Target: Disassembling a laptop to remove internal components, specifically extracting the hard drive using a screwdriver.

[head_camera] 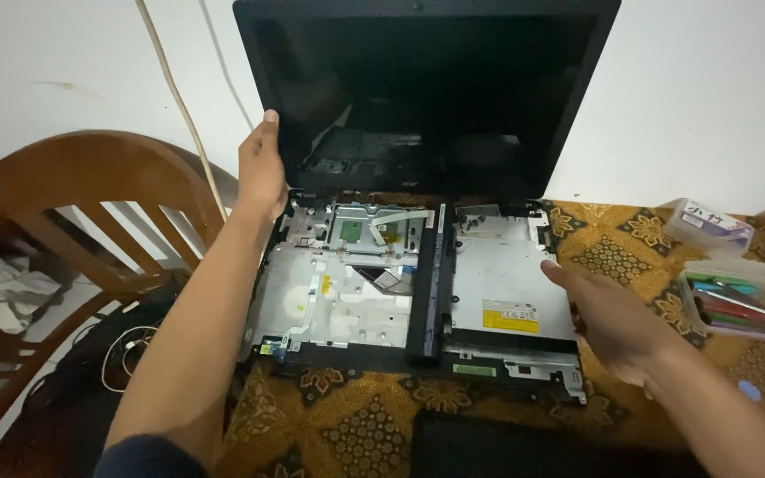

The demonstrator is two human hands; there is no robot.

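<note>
Gripping laptop lid point(427, 88) edge, left hand point(261, 168) fingers clamped; right hand point(608, 314) flat, fingers together, beside open base point(347, 301).

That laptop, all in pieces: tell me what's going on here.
A person has an opened laptop on a patterned cloth, its keyboard cover off and the inner metal frame bare. The left hand holds the left edge of the upright screen. The right hand rests open at the base's right edge. A clear box of tools sits to the right.

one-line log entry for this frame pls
left hand: grips screen left edge | right hand: open, at right side of opened laptop base | black bar: lies across base
</note>
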